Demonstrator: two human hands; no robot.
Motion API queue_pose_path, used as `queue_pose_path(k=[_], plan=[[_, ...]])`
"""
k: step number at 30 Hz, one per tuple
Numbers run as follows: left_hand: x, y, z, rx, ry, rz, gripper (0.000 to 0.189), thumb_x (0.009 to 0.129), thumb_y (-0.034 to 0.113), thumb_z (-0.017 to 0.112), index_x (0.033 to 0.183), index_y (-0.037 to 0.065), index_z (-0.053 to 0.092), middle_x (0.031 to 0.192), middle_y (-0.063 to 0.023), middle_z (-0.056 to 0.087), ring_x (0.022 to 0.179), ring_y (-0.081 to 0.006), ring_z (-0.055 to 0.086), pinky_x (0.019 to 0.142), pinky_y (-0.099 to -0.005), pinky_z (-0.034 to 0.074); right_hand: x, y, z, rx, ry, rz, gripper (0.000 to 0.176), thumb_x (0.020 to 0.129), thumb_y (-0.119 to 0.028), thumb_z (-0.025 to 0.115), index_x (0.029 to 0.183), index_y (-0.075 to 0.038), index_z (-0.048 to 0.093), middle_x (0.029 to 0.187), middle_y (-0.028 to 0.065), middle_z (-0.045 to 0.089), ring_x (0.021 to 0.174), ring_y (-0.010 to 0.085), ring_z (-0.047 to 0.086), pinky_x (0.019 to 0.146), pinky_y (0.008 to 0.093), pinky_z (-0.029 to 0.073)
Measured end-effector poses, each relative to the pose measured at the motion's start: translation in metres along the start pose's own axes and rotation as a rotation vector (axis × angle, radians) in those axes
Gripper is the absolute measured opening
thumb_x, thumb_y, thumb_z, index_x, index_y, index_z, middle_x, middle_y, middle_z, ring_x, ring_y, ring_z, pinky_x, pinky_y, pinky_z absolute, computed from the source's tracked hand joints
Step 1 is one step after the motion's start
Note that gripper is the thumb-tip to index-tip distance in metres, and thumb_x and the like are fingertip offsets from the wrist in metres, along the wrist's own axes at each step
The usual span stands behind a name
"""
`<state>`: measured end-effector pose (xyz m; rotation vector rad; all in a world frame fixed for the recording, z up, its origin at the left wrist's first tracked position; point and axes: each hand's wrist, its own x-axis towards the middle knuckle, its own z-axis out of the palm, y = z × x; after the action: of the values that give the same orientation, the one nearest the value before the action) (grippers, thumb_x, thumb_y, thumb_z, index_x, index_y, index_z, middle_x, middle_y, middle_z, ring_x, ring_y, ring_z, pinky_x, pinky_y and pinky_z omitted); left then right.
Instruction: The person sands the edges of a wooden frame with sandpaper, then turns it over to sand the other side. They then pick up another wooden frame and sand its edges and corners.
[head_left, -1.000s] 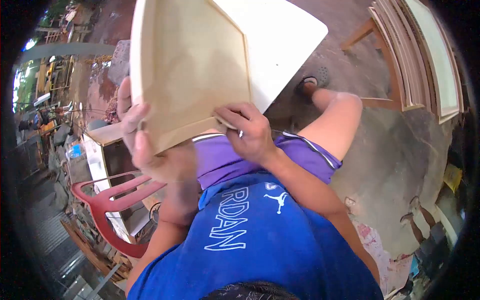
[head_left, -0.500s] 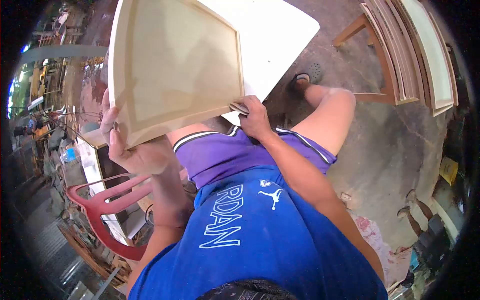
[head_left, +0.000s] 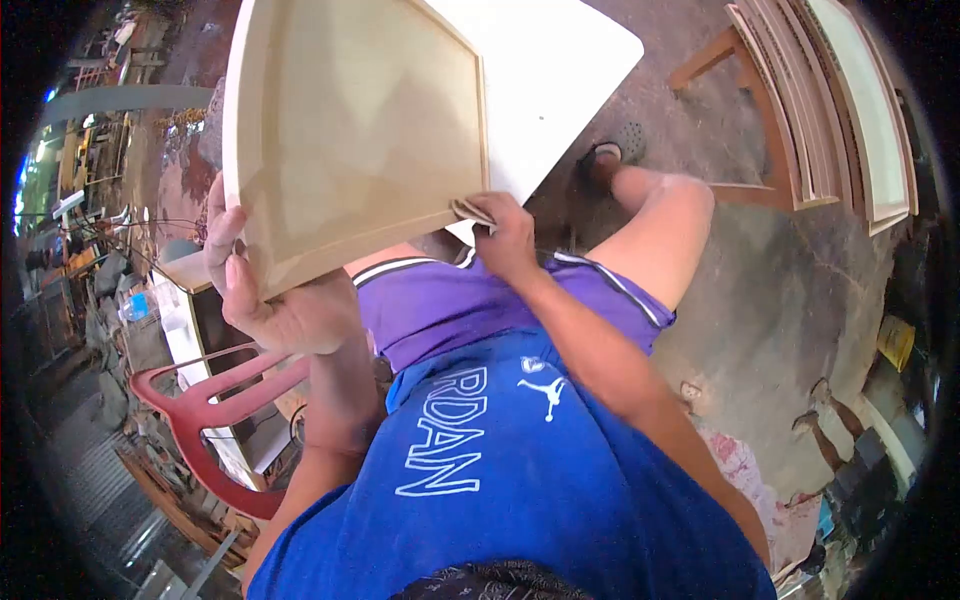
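My left hand [head_left: 285, 310] grips the near left corner of a pale wooden panel [head_left: 365, 130] with a raised border, fingers around its outer edge and the thumb on the near side. The panel is held tilted above my lap. At its near right corner, my right hand [head_left: 508, 243] pinches a folded piece of sandpaper [head_left: 471, 212], brownish and thin, pressed against the border. Behind and under the panel is a white flat board or tabletop [head_left: 560, 90]. The panel's far end goes out of the frame.
A stack of similar panels [head_left: 810, 110] leans on a wooden stand [head_left: 735, 70] at the upper right. A red plastic chair [head_left: 190, 420] stands at my left, near a white-edged cabinet [head_left: 185, 325]. My foot in a clog [head_left: 625, 145] rests on the concrete floor.
My right hand and the sandpaper have slid slightly left along the near border. The panel and my left hand have shifted only a little.
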<state>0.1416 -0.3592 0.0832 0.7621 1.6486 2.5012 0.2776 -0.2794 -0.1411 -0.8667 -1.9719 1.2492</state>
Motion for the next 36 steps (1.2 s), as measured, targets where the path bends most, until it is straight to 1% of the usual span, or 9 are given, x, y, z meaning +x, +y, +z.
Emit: queue_pose_path(k=[8, 15, 17, 20, 24, 27, 30, 32, 36], plan=[[0.006, -0.002, -0.008, 0.040, 0.107, -0.007, 0.044, 0.102, 0.032, 0.038, 0.128, 0.005, 0.062, 0.147, -0.0189, 0.049, 0.135, -0.0363, 0.052, 0.111, -0.0562, 0.046, -0.001, 0.004, 0.002, -0.006, -0.019, 0.070, 0.036, 0.074, 0.008, 0.070, 0.108, -0.004, 0.077, 0.104, 0.0172, 0.074, 0.096, 0.0356, 0.073, 0.084, 0.0407, 0.059], [-0.002, 0.002, 0.009, 0.027, -0.005, -0.027, 0.045, 0.103, 0.033, 0.039, 0.130, 0.004, 0.060, 0.149, -0.0181, 0.047, 0.136, -0.0360, 0.051, 0.112, -0.0566, 0.045, 0.024, -0.162, -0.040, 0.175, 0.005, -0.112, 0.044, 0.071, 0.003, 0.074, 0.114, -0.002, 0.075, 0.111, 0.0188, 0.072, 0.100, 0.0394, 0.070, 0.085, 0.0447, 0.058], [-0.004, -0.001, 0.013, 0.127, 0.097, 0.047, 0.048, 0.104, 0.035, 0.040, 0.136, 0.004, 0.058, 0.136, -0.0211, 0.063, 0.125, -0.0386, 0.062, 0.104, -0.0564, 0.053, 0.028, -0.171, -0.044, 0.280, -0.005, -0.262, 0.050, 0.069, 0.001, 0.075, 0.119, -0.003, 0.074, 0.114, 0.0177, 0.071, 0.101, 0.0392, 0.069, 0.085, 0.0460, 0.057], [-0.001, 0.002, 0.014, -0.011, 0.077, 0.009, 0.048, 0.103, 0.033, 0.040, 0.135, 0.003, 0.058, 0.135, -0.0208, 0.063, 0.125, -0.0384, 0.062, 0.105, -0.0559, 0.053, 0.012, -0.099, -0.022, 0.161, 0.026, -0.272, 0.055, 0.069, 0.003, 0.073, 0.123, -0.004, 0.072, 0.116, 0.0191, 0.071, 0.103, 0.0411, 0.069, 0.087, 0.0466, 0.057], [0.001, 0.004, -0.002, -0.163, 0.038, -0.066, 0.047, 0.103, 0.031, 0.041, 0.134, 0.000, 0.057, 0.134, -0.0203, 0.064, 0.125, -0.0385, 0.062, 0.105, -0.0549, 0.053, -0.003, -0.001, -0.005, 0.051, -0.012, -0.037, 0.045, 0.073, 0.008, 0.069, 0.116, -0.004, 0.075, 0.115, 0.0201, 0.073, 0.104, 0.0395, 0.072, 0.087, 0.0428, 0.059], [0.007, -0.001, -0.014, -0.352, -0.059, -0.050, 0.046, 0.103, 0.029, 0.041, 0.133, -0.002, 0.058, 0.136, -0.0205, 0.063, 0.126, -0.0383, 0.061, 0.107, -0.0538, 0.053, -0.003, 0.008, -0.002, 0.021, -0.018, 0.068, 0.039, 0.076, 0.009, 0.067, 0.111, -0.003, 0.076, 0.112, 0.0183, 0.075, 0.101, 0.0375, 0.074, 0.086, 0.0415, 0.060], [0.007, -0.002, -0.013, -0.138, 0.042, 0.011, 0.047, 0.105, 0.030, 0.039, 0.135, -0.003, 0.056, 0.142, -0.0213, 0.058, 0.129, -0.0369, 0.059, 0.109, -0.0525, 0.051, -0.006, 0.013, 0.004, 0.031, 0.007, 0.096, 0.039, 0.073, 0.003, 0.073, 0.111, -0.004, 0.077, 0.113, 0.0175, 0.075, 0.104, 0.0362, 0.073, 0.091, 0.0406, 0.058], [0.004, -0.002, -0.009, 0.140, 0.002, 0.095, 0.040, 0.103, 0.029, 0.040, 0.126, 0.004, 0.061, 0.149, -0.0156, 0.050, 0.136, -0.0358, 0.052, 0.114, -0.0556, 0.045, -0.010, 0.018, 0.008, 0.023, 0.019, 0.093, 0.038, 0.073, 0.003, 0.073, 0.110, -0.003, 0.077, 0.113, 0.0174, 0.075, 0.104, 0.0364, 0.073, 0.091, 0.0410, 0.059], [0.001, -0.001, 0.005, 0.240, 0.056, 0.157, 0.040, 0.103, 0.029, 0.040, 0.125, 0.003, 0.062, 0.148, -0.0164, 0.051, 0.137, -0.0360, 0.052, 0.114, -0.0554, 0.044, -0.013, -0.011, 0.003, 0.051, 0.021, 0.086, 0.046, 0.073, 0.010, 0.066, 0.116, -0.004, 0.075, 0.117, 0.0200, 0.074, 0.109, 0.0394, 0.071, 0.093, 0.0436, 0.058]])
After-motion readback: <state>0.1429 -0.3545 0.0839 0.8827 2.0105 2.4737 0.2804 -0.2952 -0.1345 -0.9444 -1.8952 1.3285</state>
